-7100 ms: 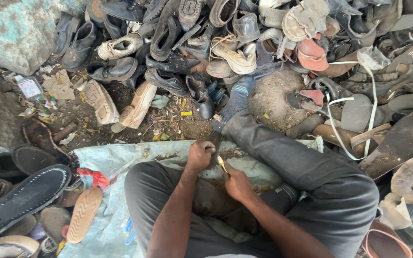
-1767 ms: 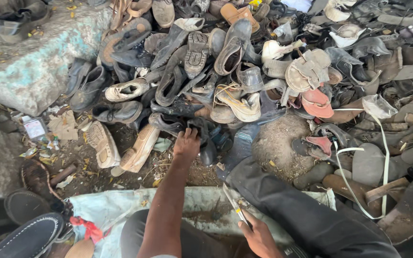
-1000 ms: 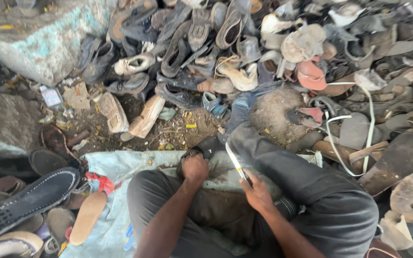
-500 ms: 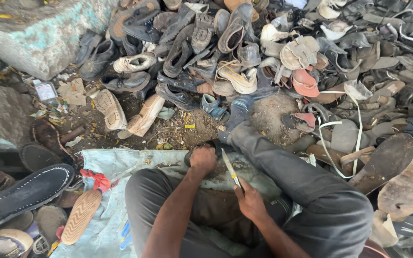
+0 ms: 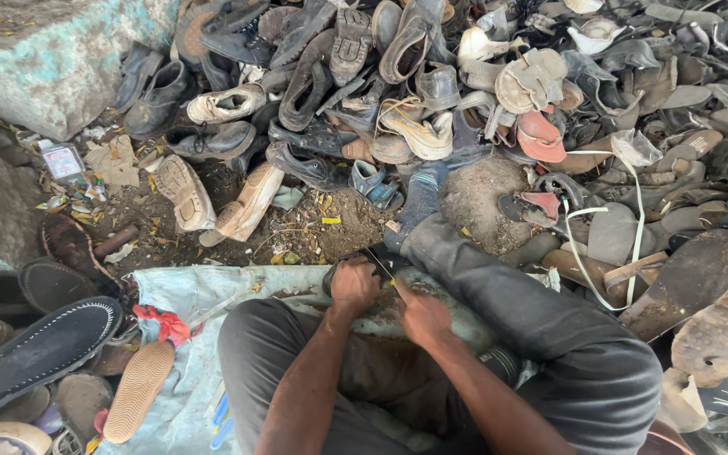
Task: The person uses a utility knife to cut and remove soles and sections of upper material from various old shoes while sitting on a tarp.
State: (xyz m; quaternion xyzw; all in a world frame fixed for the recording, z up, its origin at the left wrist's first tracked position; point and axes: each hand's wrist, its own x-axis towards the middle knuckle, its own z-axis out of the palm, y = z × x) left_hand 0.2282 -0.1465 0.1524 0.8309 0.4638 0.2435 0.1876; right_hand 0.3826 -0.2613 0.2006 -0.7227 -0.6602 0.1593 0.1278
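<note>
Grey-trousered legs frame the head view, where the left hand (image 5: 354,285) is closed around a dark worn shoe piece (image 5: 336,271) at the far edge of a pale blue woven sack (image 5: 187,295). Touching it, the right hand (image 5: 421,316) grips a thin-bladed knife (image 5: 381,265). A heap of old dark shoes (image 5: 398,76) lies beyond.
</note>
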